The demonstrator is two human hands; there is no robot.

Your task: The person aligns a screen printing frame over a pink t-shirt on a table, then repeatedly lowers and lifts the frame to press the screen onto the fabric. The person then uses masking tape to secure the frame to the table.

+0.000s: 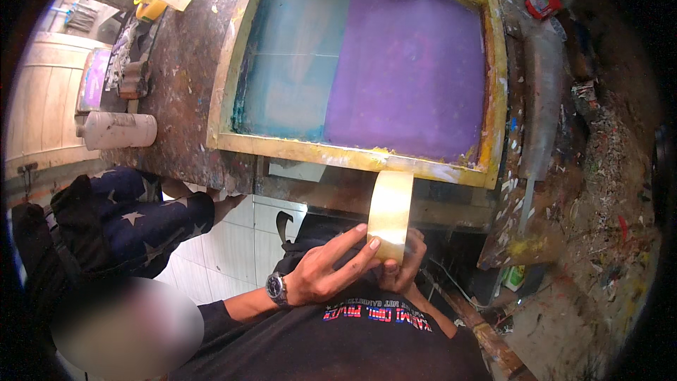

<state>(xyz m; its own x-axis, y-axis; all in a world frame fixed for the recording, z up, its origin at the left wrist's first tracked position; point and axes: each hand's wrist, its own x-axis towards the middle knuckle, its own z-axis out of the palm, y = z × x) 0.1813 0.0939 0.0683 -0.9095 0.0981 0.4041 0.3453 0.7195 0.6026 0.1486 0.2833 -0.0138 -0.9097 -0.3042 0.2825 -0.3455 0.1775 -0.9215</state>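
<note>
A wide roll of translucent tan tape [388,204] is held upright just in front of the screen frame's near rail. My left hand [331,268], with a dark watch at the wrist, has its fingertips pressed on the roll's left and lower side. My right hand [409,261] grips the roll from behind and below at its right, partly hidden by it. Beyond, a yellow wooden screen frame [218,99] lies on the paint-stained bench, its mesh coated teal [285,42] on the left and purple [405,70] on the right.
A white bottle [120,129] lies at the bench's left, near a dark block [134,79]. A long metal bar [539,106] and red container [543,3] are at right. Another person [141,212] in star-patterned clothing is at lower left. A green-white bottle [515,276] sits below the right edge.
</note>
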